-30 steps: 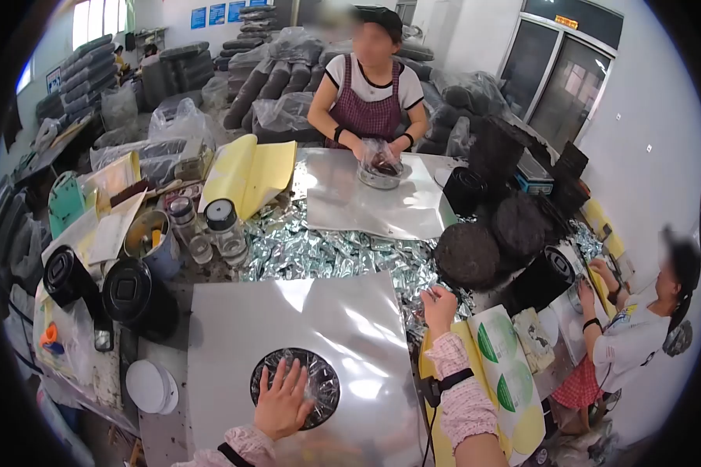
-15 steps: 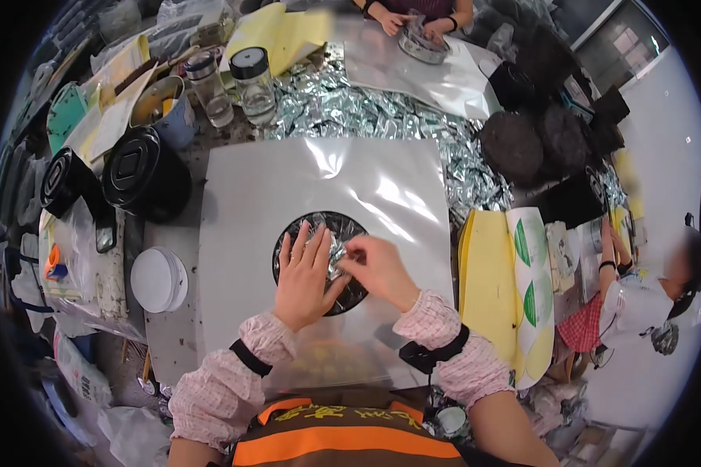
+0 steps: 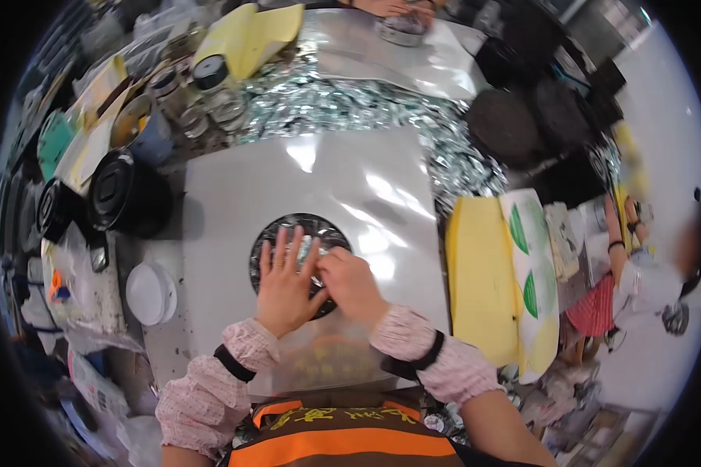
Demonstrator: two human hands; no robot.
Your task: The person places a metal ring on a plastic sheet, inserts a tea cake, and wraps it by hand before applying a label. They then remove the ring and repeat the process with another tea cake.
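A round black piece (image 3: 262, 246) with shiny silver foil (image 3: 310, 227) on it lies on a smooth grey sheet (image 3: 226, 187). My left hand (image 3: 288, 284) rests flat over its left and middle part, fingers spread. At its right side is my right hand (image 3: 349, 279), fingers bent and pressed together near my left thumb. Whatever those fingertips may hold is hidden by the hand. Part of the foil and the lower part of the black piece are covered by my hands.
Crumpled silver foil strips (image 3: 327, 109) lie behind the sheet. Yellow sheets (image 3: 479, 280) stand at the right, black containers (image 3: 126, 191) and white round lids (image 3: 149, 293) at the left. Two other people are at work: hands (image 3: 382, 6) at the far side, an arm (image 3: 617, 233) at the right.
The whole view has shifted, so the sheet and table things appear further left. My right hand has drawn closer to my left hand, which still lies spread on the foil.
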